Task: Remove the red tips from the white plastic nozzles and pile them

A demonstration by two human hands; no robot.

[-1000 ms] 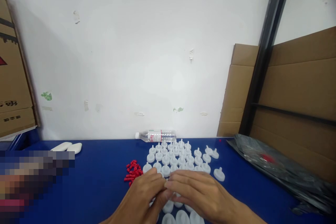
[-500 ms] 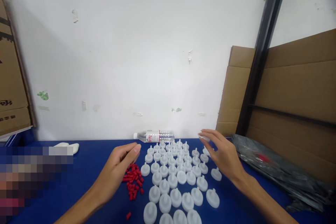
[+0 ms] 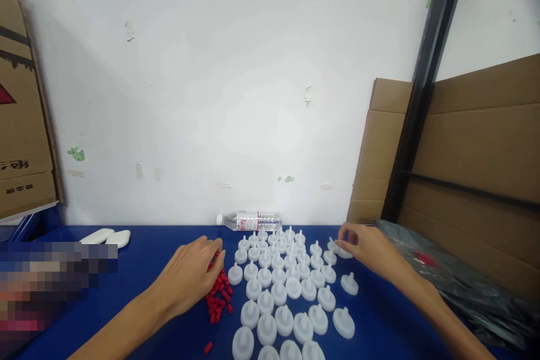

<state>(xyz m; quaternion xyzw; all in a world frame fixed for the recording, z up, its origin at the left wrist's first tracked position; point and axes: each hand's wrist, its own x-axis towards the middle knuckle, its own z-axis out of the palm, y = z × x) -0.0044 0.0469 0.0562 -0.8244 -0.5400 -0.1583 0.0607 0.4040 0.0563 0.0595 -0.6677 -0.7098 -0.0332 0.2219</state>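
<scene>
My left hand (image 3: 194, 270) is over the pile of small red caps (image 3: 219, 295), its fingers bent down; a red cap (image 3: 211, 264) shows between the thumb and fingers. At the back right, my right hand (image 3: 358, 244) pinches a round white plastic piece (image 3: 345, 251) low at the table, partly hidden by the fingers. Between the hands stand several rows of similar translucent white pieces (image 3: 279, 293), most with a short stub pointing up. One red cap (image 3: 208, 347) lies apart near the front.
A clear bottle (image 3: 248, 221) lies on its side against the wall. Two white oval objects (image 3: 118, 238) rest at the back left of the blue table (image 3: 139, 270). Dark plastic wrapping (image 3: 439, 281) and cardboard (image 3: 476, 146) are on the right, a carton (image 3: 27, 124) on the left.
My left hand has come down onto the red caps. My right hand has lowered its white piece from above the table to the back right of the rows. The view has shifted slightly.
</scene>
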